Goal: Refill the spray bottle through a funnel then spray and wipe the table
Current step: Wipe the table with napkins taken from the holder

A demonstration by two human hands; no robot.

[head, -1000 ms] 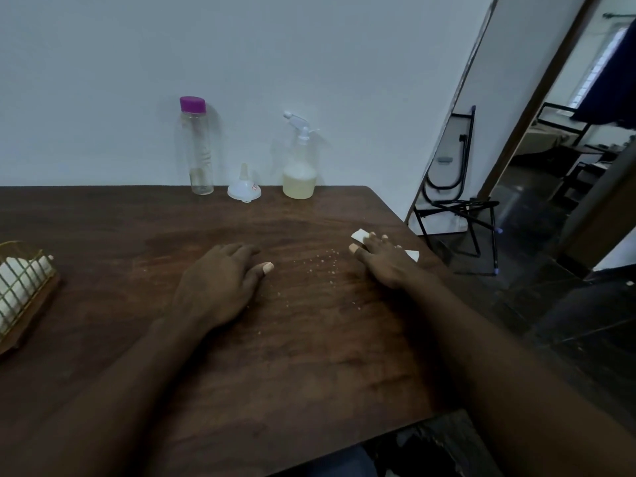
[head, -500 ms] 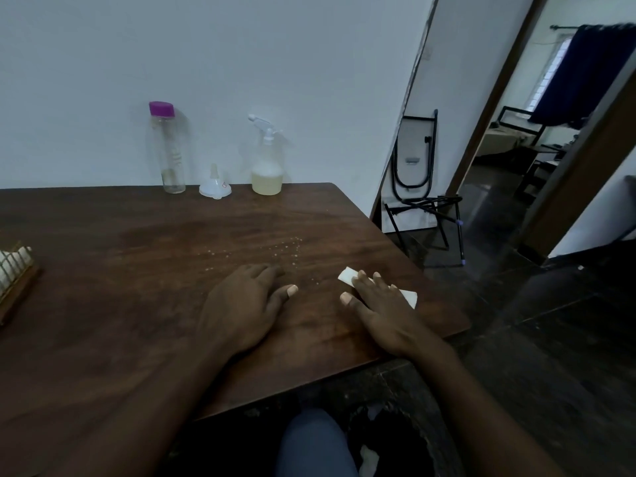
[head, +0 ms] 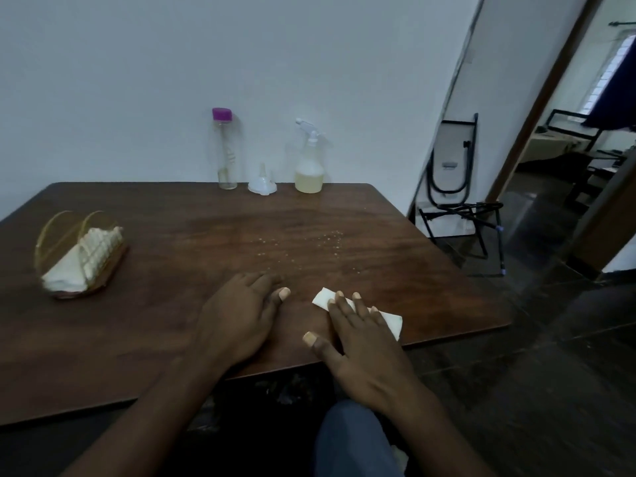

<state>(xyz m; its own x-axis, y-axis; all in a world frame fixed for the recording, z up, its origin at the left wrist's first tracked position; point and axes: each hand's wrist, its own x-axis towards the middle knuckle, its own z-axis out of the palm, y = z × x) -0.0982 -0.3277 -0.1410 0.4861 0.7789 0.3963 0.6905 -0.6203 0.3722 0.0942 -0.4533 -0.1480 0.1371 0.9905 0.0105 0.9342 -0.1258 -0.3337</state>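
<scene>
Head view: we note the left hand [head: 237,325] flat on the table [head: 155,332], relaxed and holding nothing, and the right hand [head: 364,349] pressing a tissue [head: 390,321] down near the front edge with straight fingers, not clasping it. The spray bottle [head: 309,166], part full of yellowish liquid, stands at the far edge. The funnel [head: 262,182] sits spout-up between it and a purple-capped bottle [head: 225,153], and droplets [head: 309,242] dot mid-table.

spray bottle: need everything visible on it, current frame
The spray bottle is translucent plastic with a white trigger head, its nozzle pointing left. It stands upright at the far edge of the table, close to the wall, just right of the funnel and apart from it. Pale yellowish liquid fills its lower part. Only the table touches it.
</scene>
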